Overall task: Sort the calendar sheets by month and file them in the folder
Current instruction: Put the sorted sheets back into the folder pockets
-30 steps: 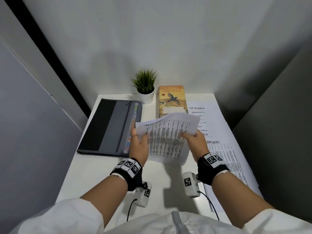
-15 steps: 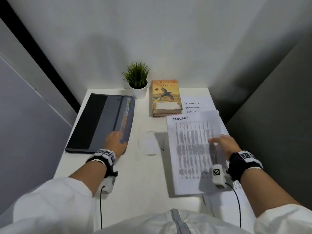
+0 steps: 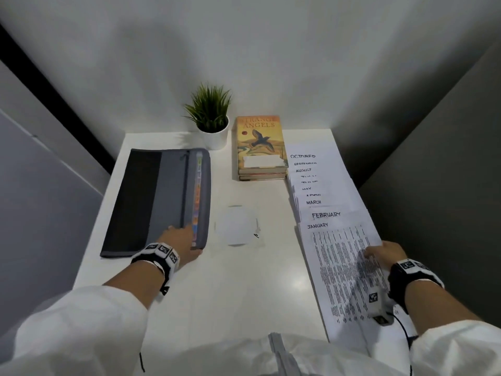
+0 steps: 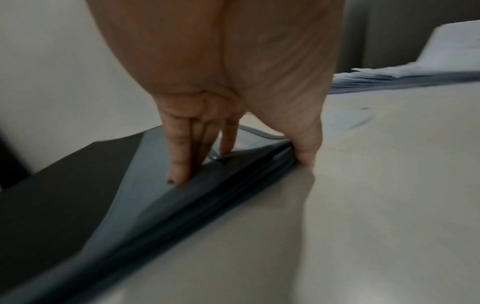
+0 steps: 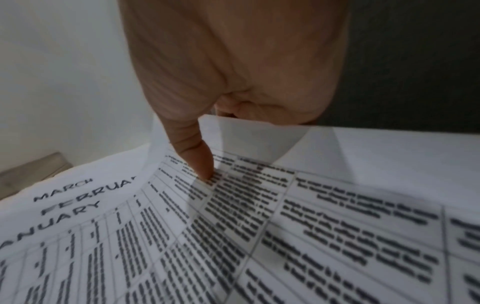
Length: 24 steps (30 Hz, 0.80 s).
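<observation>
— Left hand is on the near right corner of the grey expanding folder: fingers straight on the top flap, thumb hooked under the edge by the table, so it's pinching the flap. Looks abt to lift it.

— And the right hand?

— Thumb on top of the January sheet, other fingers tucked under the raised right edge; it's pinching the page. Jan lies on top of the fanned calendar sheets at the table's right side, Feb, March etc. showing above it up to Oct. Sorting looks done, filing not started.

— Risks?

— Sheets overhang the near and right table edge, I think; tugging Jan could drag Feb w/ it or slide the fan off. One-corner grip may crease the page. Folder flap could slip shut if lifted by one corner only. Can't read the coloured tabs, so wrong slot is possible.
</observation>
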Each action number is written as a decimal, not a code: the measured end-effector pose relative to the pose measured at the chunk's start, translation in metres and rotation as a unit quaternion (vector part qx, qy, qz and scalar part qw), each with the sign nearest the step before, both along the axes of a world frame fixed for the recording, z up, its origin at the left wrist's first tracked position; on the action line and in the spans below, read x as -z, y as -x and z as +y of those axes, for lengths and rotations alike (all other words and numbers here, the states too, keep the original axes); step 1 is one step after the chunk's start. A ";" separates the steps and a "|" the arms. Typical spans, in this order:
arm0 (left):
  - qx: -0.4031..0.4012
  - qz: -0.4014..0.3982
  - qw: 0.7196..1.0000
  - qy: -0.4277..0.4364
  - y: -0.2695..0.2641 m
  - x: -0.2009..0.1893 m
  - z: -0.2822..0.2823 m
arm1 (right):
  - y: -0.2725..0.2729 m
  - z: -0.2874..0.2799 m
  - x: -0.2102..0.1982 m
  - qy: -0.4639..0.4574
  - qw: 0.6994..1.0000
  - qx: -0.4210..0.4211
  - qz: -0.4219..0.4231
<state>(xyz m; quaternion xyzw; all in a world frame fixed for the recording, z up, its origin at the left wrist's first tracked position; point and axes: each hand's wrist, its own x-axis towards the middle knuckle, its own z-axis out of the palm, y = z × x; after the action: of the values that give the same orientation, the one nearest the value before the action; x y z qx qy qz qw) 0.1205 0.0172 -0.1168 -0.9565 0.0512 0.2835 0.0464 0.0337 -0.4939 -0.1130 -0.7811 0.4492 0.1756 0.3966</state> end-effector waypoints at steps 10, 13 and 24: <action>0.065 0.017 0.997 0.025 0.031 -0.044 -0.064 | -0.014 0.100 -0.040 0.070 0.982 -0.144 -0.100; 0.070 -0.001 0.995 0.077 0.050 -0.074 -0.096 | -0.019 0.164 -0.048 -0.157 0.956 -0.225 -0.109; 0.136 -0.152 0.946 0.252 0.120 -0.139 -0.156 | -0.022 0.210 -0.129 -0.218 0.897 -0.355 -0.151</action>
<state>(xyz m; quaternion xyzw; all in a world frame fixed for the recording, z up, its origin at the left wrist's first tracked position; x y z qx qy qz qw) 0.0007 -0.1392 0.0224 -0.9528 0.2424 0.1033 -0.1507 0.0560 -0.2834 0.0165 -0.7994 0.0276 0.2783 0.5317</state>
